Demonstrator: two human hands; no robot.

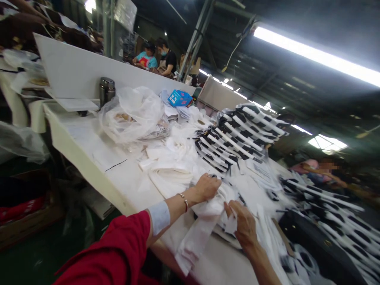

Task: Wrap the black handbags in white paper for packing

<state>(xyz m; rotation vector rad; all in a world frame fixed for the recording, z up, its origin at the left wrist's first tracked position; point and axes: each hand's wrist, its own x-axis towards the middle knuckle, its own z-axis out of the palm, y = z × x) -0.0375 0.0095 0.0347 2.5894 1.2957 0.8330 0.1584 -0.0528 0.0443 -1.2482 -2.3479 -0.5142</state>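
Thin white sheeting (197, 237), paper or cloth, hangs crumpled over the table's near edge and runs up between my hands. My left hand (208, 187) lies at its far end, fingers curled down onto it; the fingertips are partly hidden. To the right and nearer me, my right hand (242, 223) pinches a white flap between thumb and fingers. Some black-and-white material shows beneath the sheeting. Just left of my hands is a folded white stack (172, 176).
A black-and-white patterned pile (237, 134) rises beyond my hands, and a similar pile (341, 213) sits at right. Farther back on the white table (118, 178) are a clear plastic bag (133, 114), a dark flask (107, 91) and a blue box (180, 98). Several people sit beyond.
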